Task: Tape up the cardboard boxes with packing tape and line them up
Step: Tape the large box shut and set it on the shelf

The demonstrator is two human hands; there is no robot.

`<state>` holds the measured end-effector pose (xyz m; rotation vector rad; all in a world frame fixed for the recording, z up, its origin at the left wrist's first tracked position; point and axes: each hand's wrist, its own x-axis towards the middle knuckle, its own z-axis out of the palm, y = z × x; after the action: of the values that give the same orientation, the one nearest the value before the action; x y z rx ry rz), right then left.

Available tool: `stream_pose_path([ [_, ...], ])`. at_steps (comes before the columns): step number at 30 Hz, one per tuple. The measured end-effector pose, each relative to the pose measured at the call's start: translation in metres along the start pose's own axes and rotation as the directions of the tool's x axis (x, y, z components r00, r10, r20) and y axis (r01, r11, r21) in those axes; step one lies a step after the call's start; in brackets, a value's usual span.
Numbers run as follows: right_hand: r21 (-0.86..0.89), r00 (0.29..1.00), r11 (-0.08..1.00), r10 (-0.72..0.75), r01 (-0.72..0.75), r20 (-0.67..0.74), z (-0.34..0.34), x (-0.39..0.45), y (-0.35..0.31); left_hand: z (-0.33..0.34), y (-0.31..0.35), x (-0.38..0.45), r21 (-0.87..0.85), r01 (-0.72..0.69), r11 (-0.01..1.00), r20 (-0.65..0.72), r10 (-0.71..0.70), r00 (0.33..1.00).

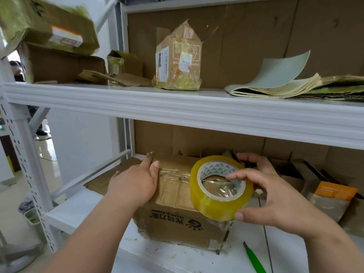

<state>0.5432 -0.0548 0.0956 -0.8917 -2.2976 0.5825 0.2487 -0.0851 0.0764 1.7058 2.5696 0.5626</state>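
While left hand [136,182] presses box [177,205] flat-fingered | right hand [275,196] fingers grip tape roll [220,188]

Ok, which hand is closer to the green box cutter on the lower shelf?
Right. The right hand grips the tape roll just above the green box cutter; the left hand presses the cardboard box top, farther to the left.

my green cutter [254,259]: cut off by bottom edge | box [178,196] top: partly under my left hand [134,184] | upper-left cartons [49,26]: blurred
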Motion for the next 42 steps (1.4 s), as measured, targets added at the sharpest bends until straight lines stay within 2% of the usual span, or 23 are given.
stream_pose_path([
  [3, -0.043, 1.0, 0.999, -0.002, 0.002, 0.001, -0.001, 0.001, -0.002, 0.009, -0.001, -0.002, -0.095, -0.006, 0.995, -0.08, -0.001, 0.997],
  [6, -0.065, 0.996, 0.997, -0.052, 0.047, -0.078, 0.005, 0.004, 0.0, 0.01, -0.002, -0.005, -0.098, 0.003, 0.995, -0.082, -0.011, 0.997],
  [13, 0.145, 0.974, 0.978, -0.119, 0.147, -0.191, -0.003, 0.006, -0.006, 0.009, -0.005, -0.009, -0.092, -0.007, 0.996, -0.036, 0.004, 0.999],
  [16, 0.234, 0.957, 0.96, -0.085, 0.154, -0.278, -0.015, 0.002, -0.007, 0.009, -0.007, -0.008, -0.116, 0.016, 0.993, -0.04, -0.021, 0.999],
  [24, 0.099, 0.928, 0.991, -0.048, 0.091, -0.369, -0.033, 0.0, -0.006, 0.011, -0.003, -0.01, -0.115, 0.014, 0.993, -0.081, -0.024, 0.996],
  [27, 0.127, 0.909, 0.988, -0.023, 0.084, -0.417, -0.044, -0.005, 0.001, 0.012, -0.003, -0.015, -0.124, 0.017, 0.992, -0.096, -0.029, 0.995],
  [31, 0.246, 0.924, 0.968, 0.052, 0.046, -0.378, -0.045, -0.011, 0.015, 0.009, 0.002, -0.017, -0.118, 0.026, 0.993, -0.093, -0.038, 0.995],
  [42, 0.26, 0.92, 0.961, 0.18, -0.091, -0.347, -0.045, -0.015, 0.024, 0.01, 0.007, -0.027, -0.117, 0.049, 0.992, -0.106, -0.062, 0.992],
])
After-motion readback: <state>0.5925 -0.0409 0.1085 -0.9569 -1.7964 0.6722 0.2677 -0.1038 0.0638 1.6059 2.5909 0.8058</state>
